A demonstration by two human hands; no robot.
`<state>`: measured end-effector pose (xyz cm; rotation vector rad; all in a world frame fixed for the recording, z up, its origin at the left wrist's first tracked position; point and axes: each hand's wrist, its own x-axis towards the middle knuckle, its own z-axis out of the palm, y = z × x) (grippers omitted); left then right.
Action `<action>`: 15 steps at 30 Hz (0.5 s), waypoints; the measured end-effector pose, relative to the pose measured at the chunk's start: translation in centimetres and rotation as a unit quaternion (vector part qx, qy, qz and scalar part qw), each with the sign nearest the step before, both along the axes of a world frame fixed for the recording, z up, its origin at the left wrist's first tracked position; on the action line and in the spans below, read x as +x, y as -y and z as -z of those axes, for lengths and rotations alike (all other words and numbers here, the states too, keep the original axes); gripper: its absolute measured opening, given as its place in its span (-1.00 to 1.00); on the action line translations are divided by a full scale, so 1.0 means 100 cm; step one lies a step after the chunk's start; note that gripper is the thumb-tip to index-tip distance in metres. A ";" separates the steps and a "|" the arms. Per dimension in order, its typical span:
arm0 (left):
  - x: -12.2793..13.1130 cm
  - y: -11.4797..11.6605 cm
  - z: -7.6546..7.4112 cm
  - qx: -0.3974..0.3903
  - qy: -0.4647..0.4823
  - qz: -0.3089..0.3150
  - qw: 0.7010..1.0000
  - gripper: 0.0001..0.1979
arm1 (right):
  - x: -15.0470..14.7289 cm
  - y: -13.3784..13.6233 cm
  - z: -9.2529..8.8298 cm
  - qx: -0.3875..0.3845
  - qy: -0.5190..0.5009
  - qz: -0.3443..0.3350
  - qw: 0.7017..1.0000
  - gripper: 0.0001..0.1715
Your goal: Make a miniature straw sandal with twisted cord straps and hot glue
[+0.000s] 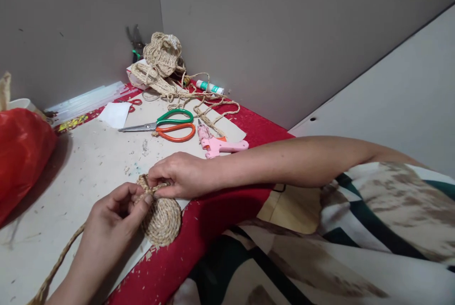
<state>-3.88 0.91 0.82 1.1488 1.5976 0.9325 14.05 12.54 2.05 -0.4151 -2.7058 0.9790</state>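
Note:
A round coil of braided jute rope [162, 219] lies on the work board [71, 177] near its front edge. My left hand [112, 212] pinches the loose end of the braid against the coil's left rim. My right hand [176, 175] presses its closed fingers on the coil's upper edge. The free braid [59, 262] trails from my left hand down to the lower left corner.
Green-and-orange scissors [167, 126] and a pink glue gun [216, 144] lie behind the hands. A heap of jute rope [161, 66], a glue tube [210, 87] and clear glue sticks [87, 99] sit by the wall. A red bag [21, 153] stands at left.

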 end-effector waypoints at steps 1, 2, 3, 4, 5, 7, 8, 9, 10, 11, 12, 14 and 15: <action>-0.001 0.000 0.002 0.003 -0.002 0.000 1.000 -0.68 | 0.000 0.000 0.001 0.005 0.002 0.000 1.000 -0.92; -0.001 0.001 0.003 0.004 -0.001 -0.002 1.000 -0.67 | -0.001 0.001 0.001 0.008 0.001 0.001 1.000 -0.93; -0.001 0.001 0.004 0.003 0.000 -0.004 1.000 -0.66 | -0.001 0.001 0.002 0.011 -0.001 0.002 1.000 -0.93; -0.001 0.001 0.003 -0.001 0.002 -0.008 1.000 -0.66 | -0.001 0.002 0.003 0.013 -0.004 0.002 1.000 -0.94; -0.001 0.001 0.001 -0.009 0.004 -0.007 1.000 -0.66 | -0.001 0.002 0.004 0.014 -0.008 0.001 1.000 -0.95; 0.000 0.001 -0.003 -0.029 0.014 0.004 0.999 -0.66 | 0.000 0.003 0.005 0.016 -0.016 -0.006 1.000 -0.97; 0.000 0.001 -0.006 -0.038 0.020 0.006 0.999 -0.66 | 0.000 0.003 0.005 0.016 -0.018 -0.011 1.000 -0.98; 0.001 0.002 -0.007 -0.044 0.026 0.004 0.999 -0.67 | 0.000 0.003 0.005 0.016 -0.021 -0.016 1.000 -0.97; 0.001 0.002 -0.008 -0.050 0.030 -0.002 0.998 -0.68 | 0.000 0.003 0.005 0.016 -0.022 -0.020 0.999 -0.96; 0.002 0.002 -0.009 -0.055 0.035 -0.009 0.998 -0.68 | 0.001 0.003 0.004 0.015 -0.021 -0.024 0.999 -0.94; 0.003 0.003 -0.009 -0.059 0.040 -0.016 0.997 -0.69 | 0.001 0.003 0.004 0.013 -0.018 -0.028 0.999 -0.93; 0.005 0.004 -0.009 -0.065 0.047 -0.030 0.996 -0.68 | 0.003 0.003 0.001 0.008 -0.014 -0.028 0.999 -0.90; 0.006 0.005 -0.010 -0.066 0.048 -0.038 0.996 -0.68 | 0.004 0.002 -0.001 0.001 -0.018 -0.022 1.000 -0.88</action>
